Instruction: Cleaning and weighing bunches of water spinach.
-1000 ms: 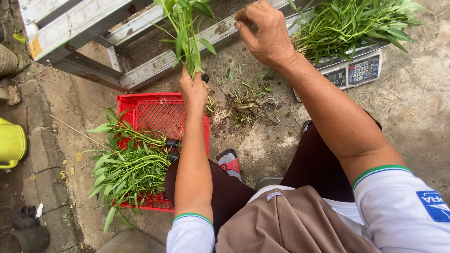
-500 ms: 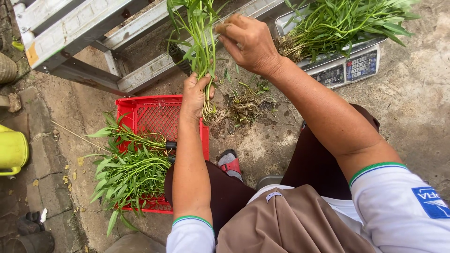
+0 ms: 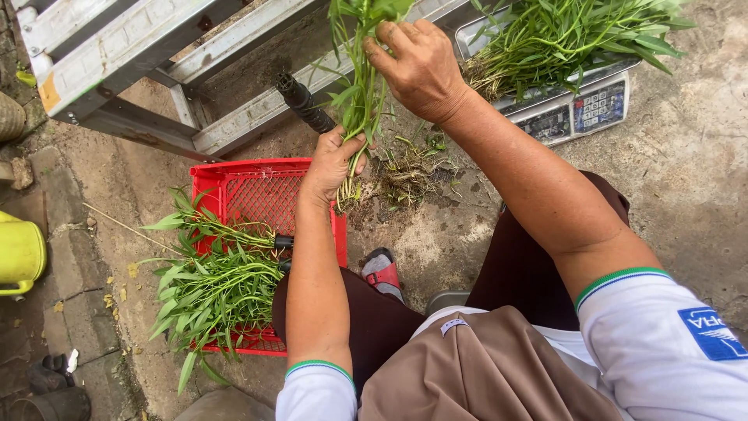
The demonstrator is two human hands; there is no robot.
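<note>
Since a second ago my right hand (image 3: 421,66) has come across to the stems (image 3: 360,93) and now pinches them, while my left hand (image 3: 333,162) is clamped near the roots. I judge a firm low grip and a light upper pinch keeps them aligned.

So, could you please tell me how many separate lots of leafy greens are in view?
3: one bunch held by both hands, one pile across the red crate, one heap on the scale.
</note>
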